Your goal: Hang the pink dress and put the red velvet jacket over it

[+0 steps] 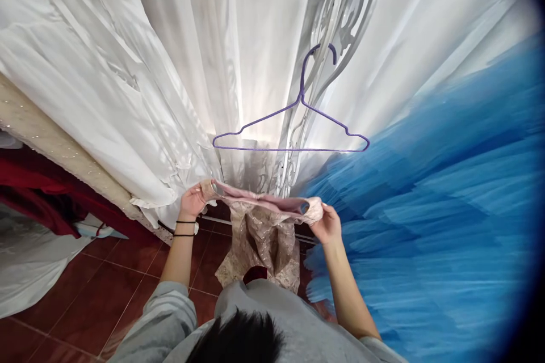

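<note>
While the purple wire hanger [291,125] is hanging by its hook from the white ornamental metalwork [340,5] above, both hands are holding a pink sequinned garment [264,227] stretched out just below it. The left hand [192,202], with two black bands [184,228] around its wrist, is pinching one end of the garment's top edge with its fingers closed on the fabric. The right hand [327,223] is gripping the other end the same way, fingers folded over the cloth. Between the hands the top edge is running almost level, and the rest of the garment is hanging down toward the red tiled floor [114,289]. White dresses [128,68] are hanging to the left, and blue tulle [430,204] is filling the right side.
</note>
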A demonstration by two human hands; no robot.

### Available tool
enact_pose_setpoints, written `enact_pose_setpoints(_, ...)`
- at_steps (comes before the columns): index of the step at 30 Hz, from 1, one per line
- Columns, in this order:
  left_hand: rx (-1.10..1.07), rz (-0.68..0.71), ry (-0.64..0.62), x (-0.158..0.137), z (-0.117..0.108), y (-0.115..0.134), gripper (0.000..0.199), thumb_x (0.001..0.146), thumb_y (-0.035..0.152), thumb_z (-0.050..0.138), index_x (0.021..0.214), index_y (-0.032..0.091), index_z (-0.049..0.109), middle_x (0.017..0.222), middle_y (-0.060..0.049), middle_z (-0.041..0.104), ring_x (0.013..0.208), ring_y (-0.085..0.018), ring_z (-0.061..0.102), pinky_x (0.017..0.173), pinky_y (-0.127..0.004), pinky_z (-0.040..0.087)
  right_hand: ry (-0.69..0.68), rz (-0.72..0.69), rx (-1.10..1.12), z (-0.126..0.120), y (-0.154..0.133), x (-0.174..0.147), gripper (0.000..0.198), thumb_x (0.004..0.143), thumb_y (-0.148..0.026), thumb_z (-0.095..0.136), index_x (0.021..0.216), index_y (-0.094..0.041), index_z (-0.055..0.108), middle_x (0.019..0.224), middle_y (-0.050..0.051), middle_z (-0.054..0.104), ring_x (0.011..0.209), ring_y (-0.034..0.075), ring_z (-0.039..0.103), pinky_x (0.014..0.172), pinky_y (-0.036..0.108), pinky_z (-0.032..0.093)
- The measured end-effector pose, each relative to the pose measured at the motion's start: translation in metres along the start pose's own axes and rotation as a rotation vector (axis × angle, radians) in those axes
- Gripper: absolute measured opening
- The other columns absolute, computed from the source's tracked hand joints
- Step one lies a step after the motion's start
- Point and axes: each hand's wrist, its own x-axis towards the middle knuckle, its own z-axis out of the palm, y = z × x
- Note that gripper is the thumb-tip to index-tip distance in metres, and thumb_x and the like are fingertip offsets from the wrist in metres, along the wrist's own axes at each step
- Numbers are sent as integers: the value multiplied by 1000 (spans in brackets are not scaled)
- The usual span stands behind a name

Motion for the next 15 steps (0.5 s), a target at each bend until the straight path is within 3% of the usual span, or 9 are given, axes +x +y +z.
enact_pose_setpoints(3,-30,229,-90,16,31,36,35,58,1,57,85,13,74,84,-7,75,79,-16,70,72,-24,57,-79,-63,59,29,-26,-11,19,60,-34,71,74,-24,64,74,1,71,74,20,68,69,36,59)
enact_pose_setpoints(7,54,378,-86,32,60,60,28,54,-4,68,73,16,73,74,-2,73,70,-13,68,69,-21,56,-105,-155,-63,65,-29,-24,27,51,-25,78,76,-25,67,72,0,70,71,19,69,65,32,60)
enact_pose_setpoints(12,73,463,-131,39,76,86,32,52,18,89,81,17,76,84,-4,76,82,-16,72,79,-24,59,-149,-170,-113,82,-38,-34,40,39,-22,86,77,-24,73,72,0,73,77,22,72,67,30,60)
enact_pose_setpoints(15,195,525,-224,40,90,100,43,45,28,94,83,17,77,83,-5,76,85,-20,73,80,-28,60,-83,-208,-119,82,-47,-36,38,43,-30,90,77,-23,76,76,2,76,76,19,72,69,26,60)
